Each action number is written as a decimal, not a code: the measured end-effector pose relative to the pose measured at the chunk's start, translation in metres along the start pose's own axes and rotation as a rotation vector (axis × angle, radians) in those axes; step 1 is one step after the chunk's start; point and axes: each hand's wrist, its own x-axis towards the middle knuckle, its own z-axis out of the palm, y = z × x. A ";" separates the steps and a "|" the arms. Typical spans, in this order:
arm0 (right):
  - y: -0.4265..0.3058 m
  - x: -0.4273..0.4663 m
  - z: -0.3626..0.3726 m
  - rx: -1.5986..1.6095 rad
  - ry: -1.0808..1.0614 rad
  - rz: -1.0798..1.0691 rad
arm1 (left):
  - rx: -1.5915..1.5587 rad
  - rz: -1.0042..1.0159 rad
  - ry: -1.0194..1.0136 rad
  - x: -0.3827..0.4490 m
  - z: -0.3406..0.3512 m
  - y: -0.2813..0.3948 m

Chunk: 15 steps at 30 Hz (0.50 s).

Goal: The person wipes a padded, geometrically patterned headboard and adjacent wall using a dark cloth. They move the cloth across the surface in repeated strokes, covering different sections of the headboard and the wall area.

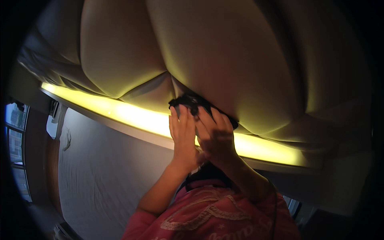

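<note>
A black cloth-like item point(187, 100), partly shiny and bunched, lies against the lower edge of a tufted padded panel point(216, 66). My left hand point(183, 135) has its fingers over the item's left part. Beside it, my right hand point(217, 135) covers the middle and right part with its fingers a little spread. Both hands hold the item from the near side, in front of a glowing yellow light strip point(135, 115). My fingers hide much of the item, so its exact kind is unclear.
A pale ledge point(144, 139) borders the light strip. Below it at left lies a bed with a wrinkled light sheet point(114, 180). A window point(16, 144) is at the far left. A thin dark cable point(275, 210) hangs by my right sleeve.
</note>
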 end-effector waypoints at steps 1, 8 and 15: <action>0.003 -0.008 -0.002 -0.011 -0.024 0.049 | 0.029 -0.020 -0.054 -0.006 0.005 0.004; 0.030 -0.082 -0.010 -0.146 -0.105 0.168 | 0.119 0.002 -0.250 -0.040 0.047 0.034; 0.047 -0.139 -0.018 -0.109 -0.137 0.283 | 0.070 -0.007 -0.375 -0.057 0.081 0.052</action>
